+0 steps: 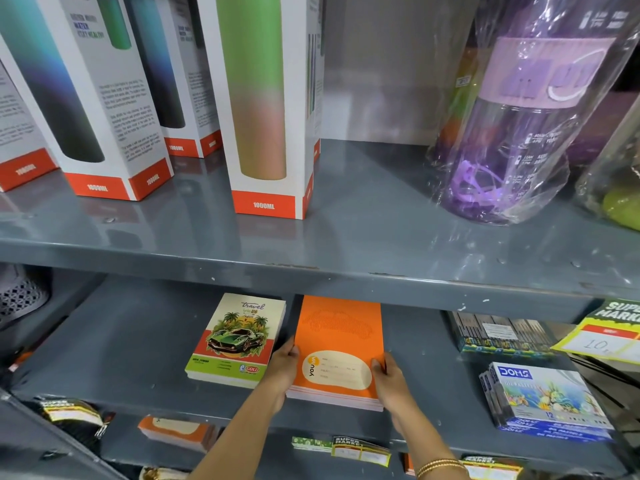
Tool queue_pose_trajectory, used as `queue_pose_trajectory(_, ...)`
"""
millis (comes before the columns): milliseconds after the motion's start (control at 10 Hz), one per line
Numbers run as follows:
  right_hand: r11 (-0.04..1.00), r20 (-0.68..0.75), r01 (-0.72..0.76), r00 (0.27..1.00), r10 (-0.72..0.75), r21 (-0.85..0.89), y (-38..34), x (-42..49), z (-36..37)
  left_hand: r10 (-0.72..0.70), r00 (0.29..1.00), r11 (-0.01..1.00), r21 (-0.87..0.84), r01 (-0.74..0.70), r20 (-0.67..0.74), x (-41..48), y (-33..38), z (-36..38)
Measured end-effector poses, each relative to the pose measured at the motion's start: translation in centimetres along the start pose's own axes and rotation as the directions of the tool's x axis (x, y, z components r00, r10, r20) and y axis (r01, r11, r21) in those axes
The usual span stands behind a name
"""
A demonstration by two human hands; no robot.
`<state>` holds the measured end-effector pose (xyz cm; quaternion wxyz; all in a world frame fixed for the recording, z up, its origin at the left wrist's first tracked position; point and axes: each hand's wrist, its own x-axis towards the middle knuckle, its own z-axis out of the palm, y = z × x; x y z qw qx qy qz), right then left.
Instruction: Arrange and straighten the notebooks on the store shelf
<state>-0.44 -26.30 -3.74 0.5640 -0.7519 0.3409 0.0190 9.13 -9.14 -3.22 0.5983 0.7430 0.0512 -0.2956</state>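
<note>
- Both hands on the stack of orange notebooks (341, 344) on the middle shelf (121, 341): left hand (284, 367) gripping its left edge, right hand (388, 377) gripping its right edge, thumb over the cover.
- Stack sitting near the front lip of the shelf, edges roughly square to it, upper end running back under the shelf above.
- Just to its left, a second stack with a green car on the cover (237, 341), near the orange one but turned a little off line.
- Judged partway done: orange stack close to straight, car stack not yet lined up with it.
- More orange notebooks (176, 433) lying on the shelf below, apparently not yet dealt with.
- Pencil boxes (500, 336) and a crayon box (547, 398) lying at the right of the same shelf, well apart from the notebooks.
- Upper shelf: tall bottle cartons (266, 109) standing upright, bottles presumably inside; a purple bottle (512, 133) wrapped in clear plastic, leaning.
</note>
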Motion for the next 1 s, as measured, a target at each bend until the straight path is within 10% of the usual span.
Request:
queue_pose_trajectory(600, 0.999, -0.021, -0.012, 1.000, 0.011, -0.040, -1.1, -0.7, -0.4, 0.018, 1.000, 0.994, 0.112, -0.016, -0.013, -1.5, 0.9, -0.1)
queue_pose_trajectory(1000, 0.954, -0.135, 0.122, 0.977, -0.164, -0.273, -2.2, -3.1, -1.2, 0.271, 0.960, 0.873, 0.438, -0.213, -0.073, -6.2, 2.8, 0.1)
